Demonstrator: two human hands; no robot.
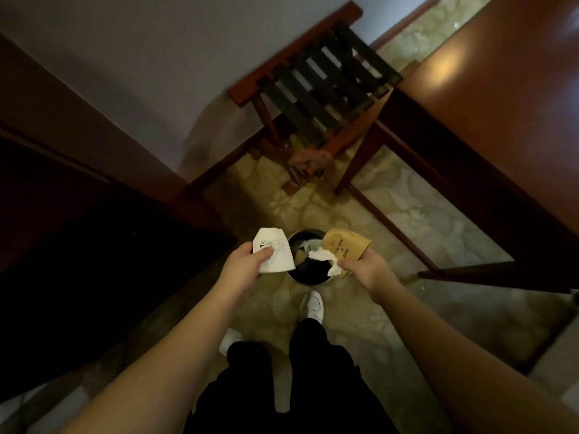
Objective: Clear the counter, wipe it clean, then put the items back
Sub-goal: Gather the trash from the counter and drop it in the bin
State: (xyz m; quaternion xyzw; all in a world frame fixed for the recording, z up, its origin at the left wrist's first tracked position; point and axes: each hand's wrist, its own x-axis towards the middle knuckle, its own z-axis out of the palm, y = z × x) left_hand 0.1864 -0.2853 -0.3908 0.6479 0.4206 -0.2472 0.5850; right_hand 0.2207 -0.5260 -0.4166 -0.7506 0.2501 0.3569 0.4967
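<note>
Left hand (pixel 247 260): fingers closed around a white paper cup (pixel 272 255) and tissue.
Right hand (pixel 365 266): fingers pinch a brown cup (pixel 346 249) and crumpled napkin (pixel 322 256).
Purpose: both are held over the floor bin (pixel 308 277), likely to discard counter rubbish.

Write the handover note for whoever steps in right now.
Left hand: grip shut on a white paper cup with tissue.
Right hand: grip shut on a brown paper cup and a crumpled tissue.
Both are held over the small black bin on the floor; some trash is already inside.
Done: this rubbish is collected.
Left: drop it, wipe the counter, return the items.
</note>
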